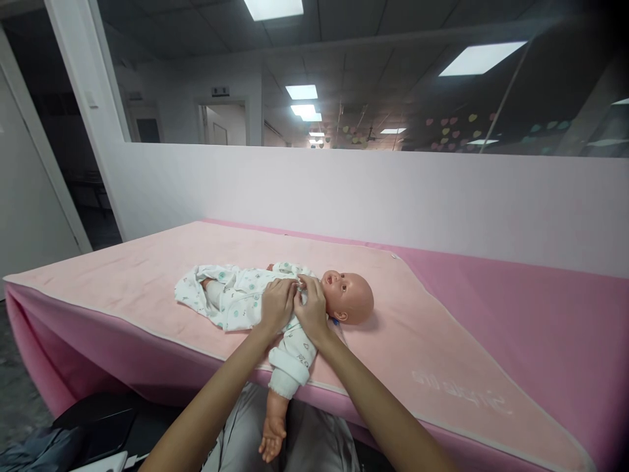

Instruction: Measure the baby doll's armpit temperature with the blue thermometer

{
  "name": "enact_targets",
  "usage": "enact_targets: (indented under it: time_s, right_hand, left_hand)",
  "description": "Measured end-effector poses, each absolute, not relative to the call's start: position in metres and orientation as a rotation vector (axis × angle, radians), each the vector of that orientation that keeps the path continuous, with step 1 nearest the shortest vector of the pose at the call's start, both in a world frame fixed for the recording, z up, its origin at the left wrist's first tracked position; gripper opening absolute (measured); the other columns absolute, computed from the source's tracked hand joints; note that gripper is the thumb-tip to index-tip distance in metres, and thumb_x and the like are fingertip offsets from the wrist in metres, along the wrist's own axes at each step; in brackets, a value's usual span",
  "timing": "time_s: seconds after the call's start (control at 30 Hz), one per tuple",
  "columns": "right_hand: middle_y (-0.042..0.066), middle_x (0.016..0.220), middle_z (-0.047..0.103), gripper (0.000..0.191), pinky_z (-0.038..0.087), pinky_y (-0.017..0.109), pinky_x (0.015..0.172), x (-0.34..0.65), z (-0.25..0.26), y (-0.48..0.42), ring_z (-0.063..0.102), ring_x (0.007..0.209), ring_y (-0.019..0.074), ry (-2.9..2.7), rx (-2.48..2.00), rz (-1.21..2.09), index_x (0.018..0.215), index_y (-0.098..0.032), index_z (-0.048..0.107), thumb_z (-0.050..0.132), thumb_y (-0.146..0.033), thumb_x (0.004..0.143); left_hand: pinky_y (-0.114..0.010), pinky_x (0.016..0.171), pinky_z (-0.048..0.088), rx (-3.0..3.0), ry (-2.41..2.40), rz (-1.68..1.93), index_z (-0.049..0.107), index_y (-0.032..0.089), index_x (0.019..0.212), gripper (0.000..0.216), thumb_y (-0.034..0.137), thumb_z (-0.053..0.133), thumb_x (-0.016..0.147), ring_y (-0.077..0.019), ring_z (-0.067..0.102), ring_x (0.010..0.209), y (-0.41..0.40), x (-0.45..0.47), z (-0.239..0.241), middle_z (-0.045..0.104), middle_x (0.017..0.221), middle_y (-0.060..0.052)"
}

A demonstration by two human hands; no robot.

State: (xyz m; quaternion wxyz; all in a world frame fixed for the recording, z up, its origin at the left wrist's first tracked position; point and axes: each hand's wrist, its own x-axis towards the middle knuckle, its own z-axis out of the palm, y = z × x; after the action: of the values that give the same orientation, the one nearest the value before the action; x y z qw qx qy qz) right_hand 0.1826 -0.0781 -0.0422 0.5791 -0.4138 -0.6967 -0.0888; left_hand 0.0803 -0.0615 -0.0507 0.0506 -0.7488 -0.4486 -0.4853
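Note:
A baby doll [354, 296] lies on its back, its bald head toward the right. It wears a white patterned baby gown [243, 295], spread open around the legs on the left. My left hand [278, 303] rests on the doll's chest with its fingers bent at the gown's front. Close beside it, my right hand [310, 303] has curled fingers at the gown's upper front, below the doll's chin. The fingertips of both hands come together there, and what they pinch is too small to make out. One doll arm [275, 419], its sleeve cuff folded back, hangs over the table's front edge.
A light pink mat [442, 367] covers most of the table, over a darker pink cloth [555, 314]. Behind stands a white half wall [373, 196] with glass above. Below at the left, a dark seat holds a dark flat device [105, 432] and a white object [105, 463].

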Motion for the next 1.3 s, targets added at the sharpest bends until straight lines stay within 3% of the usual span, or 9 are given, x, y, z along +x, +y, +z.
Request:
enact_targets:
  time_s: [0.47,0.63,0.8,1.0,1.3]
  right_hand:
    - [0.006,0.100,0.053,0.034,0.050,0.033,0.079,0.1858,-0.0479,-0.0753,0.057,0.079,0.0133,-1.608,-0.928,-0.155,0.114,-0.022,0.047,0.046,-0.012,0.081]
    - [0.007,0.103,0.051,0.035,0.049,0.035,0.084,0.1863,-0.0491,-0.0756,0.056,0.085,0.0145,-1.621,-0.929,-0.207,0.116,-0.022,0.047,0.045,-0.012,0.082]
    - [0.009,0.113,0.047,0.034,0.052,0.031,0.077,0.1857,-0.0513,-0.0740,0.056,0.081,0.0133,-1.588,-0.959,-0.150,0.117,-0.022,0.047,0.045,-0.015,0.083]
    - [0.009,0.099,0.057,0.027,0.049,0.035,0.079,0.1863,-0.0485,-0.0723,0.056,0.091,0.0181,-1.572,-0.993,-0.211,0.111,-0.020,0.051,0.043,-0.019,0.085]
    - [0.006,0.082,0.064,0.023,0.047,0.029,0.066,0.1865,-0.0458,-0.0727,0.059,0.075,0.0172,-1.596,-1.115,-0.123,0.105,-0.017,0.054,0.045,-0.023,0.084]
  left_hand:
    - [-0.029,0.077,0.038,-2.393,-1.477,-1.659,0.061,0.023,0.091,0.025,0.029,0.037,0.088,-0.0155,0.053,0.084,-0.0553,0.0776,-0.0495,0.065,0.091,0.001]
    - [-0.028,0.078,0.038,-2.426,-1.442,-1.683,0.060,0.024,0.092,0.025,0.030,0.036,0.089,-0.0146,0.053,0.085,-0.0563,0.0766,-0.0485,0.065,0.092,0.002]
    - [-0.028,0.080,0.038,-2.434,-1.414,-1.651,0.060,0.024,0.092,0.027,0.031,0.035,0.089,-0.0142,0.053,0.085,-0.0571,0.0771,-0.0480,0.064,0.092,0.002]
    - [-0.029,0.080,0.039,-2.442,-1.388,-1.664,0.060,0.024,0.092,0.028,0.032,0.033,0.090,-0.0142,0.054,0.085,-0.0577,0.0774,-0.0471,0.064,0.092,0.001]
    - [-0.029,0.078,0.039,-2.364,-1.430,-1.755,0.060,0.022,0.090,0.026,0.029,0.034,0.089,-0.0150,0.055,0.084,-0.0650,0.0788,-0.0448,0.064,0.089,-0.001]
